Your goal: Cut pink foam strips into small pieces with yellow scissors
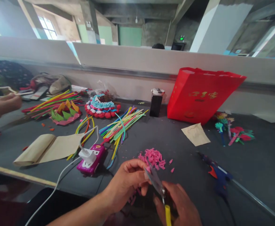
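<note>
My right hand (182,205) grips a pair of scissors (156,181) with yellow handles, its blades pointing up and away from me. Between the thumb and fingers of my left hand (124,180) is a small pink piece (148,169), right at the scissor blades and partly hidden by them. Just beyond both hands lies a heap of small pink cut pieces (154,158) on the dark table, with a couple of loose ones to its right. More pink bits (132,198) show below my left hand.
A purple power strip (99,155) with a white plug and cable sits left. Behind it lie coloured pipe cleaners (120,125) and brown paper (64,146). A glue gun (218,175), red bag (200,97) and black bottle (156,105) stand or lie right. Another person's hand (5,103) is far left.
</note>
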Tool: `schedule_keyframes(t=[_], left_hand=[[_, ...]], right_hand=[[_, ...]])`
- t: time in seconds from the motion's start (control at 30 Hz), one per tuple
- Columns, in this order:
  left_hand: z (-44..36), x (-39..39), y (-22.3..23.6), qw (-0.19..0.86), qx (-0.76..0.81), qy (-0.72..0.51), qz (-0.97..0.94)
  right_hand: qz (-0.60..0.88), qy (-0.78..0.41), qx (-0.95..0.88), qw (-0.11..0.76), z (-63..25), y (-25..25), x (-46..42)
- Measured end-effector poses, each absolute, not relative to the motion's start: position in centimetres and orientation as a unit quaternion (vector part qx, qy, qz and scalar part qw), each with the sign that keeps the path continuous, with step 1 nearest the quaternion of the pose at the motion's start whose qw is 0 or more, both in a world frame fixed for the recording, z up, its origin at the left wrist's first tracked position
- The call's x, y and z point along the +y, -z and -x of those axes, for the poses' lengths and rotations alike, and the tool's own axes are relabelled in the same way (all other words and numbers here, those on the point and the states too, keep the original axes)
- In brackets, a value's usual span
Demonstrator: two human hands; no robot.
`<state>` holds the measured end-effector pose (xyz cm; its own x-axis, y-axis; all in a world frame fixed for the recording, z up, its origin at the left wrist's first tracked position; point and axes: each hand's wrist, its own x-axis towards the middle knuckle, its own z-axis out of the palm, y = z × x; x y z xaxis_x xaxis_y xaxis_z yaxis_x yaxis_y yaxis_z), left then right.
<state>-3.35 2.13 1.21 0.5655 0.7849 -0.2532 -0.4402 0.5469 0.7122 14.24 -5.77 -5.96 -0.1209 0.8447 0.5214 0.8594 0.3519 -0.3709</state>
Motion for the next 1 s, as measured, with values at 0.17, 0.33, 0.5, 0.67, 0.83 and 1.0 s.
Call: schedule_keyframes(t=[0.17,0.33,0.5,0.67,0.83,1.0], left_hand=[[3.38,1.9,-1.0,0.833,0.277,-0.359,-0.317],[3.44,1.75,-1.21,0.829,0.282,-0.351,-0.332],[3.44,1.72,-0.97,0.829,0.279,-0.35,-0.335],[3.63,1.69,-0.82,0.822,0.286,-0.365,-0.331],[3.89,1.76,-1.16,0.803,0.301,-0.387,-0.34],[3.72,1.57,-0.95,0.813,0.292,-0.38,-0.332]], right_hand=[[0.557,0.012,-0.748,0.361,-13.93,5.9,-6.09],[0.551,0.034,-0.747,0.37,-14.0,6.26,-6.38],[0.566,-0.018,-0.74,0.362,-13.76,5.87,-6.66],[0.588,-0.008,-0.706,0.395,-13.87,5.43,-6.41],[0.595,0.045,-0.702,0.389,-14.25,5.42,-6.05],[0.58,0.042,-0.736,0.346,-14.05,5.62,-6.13]])
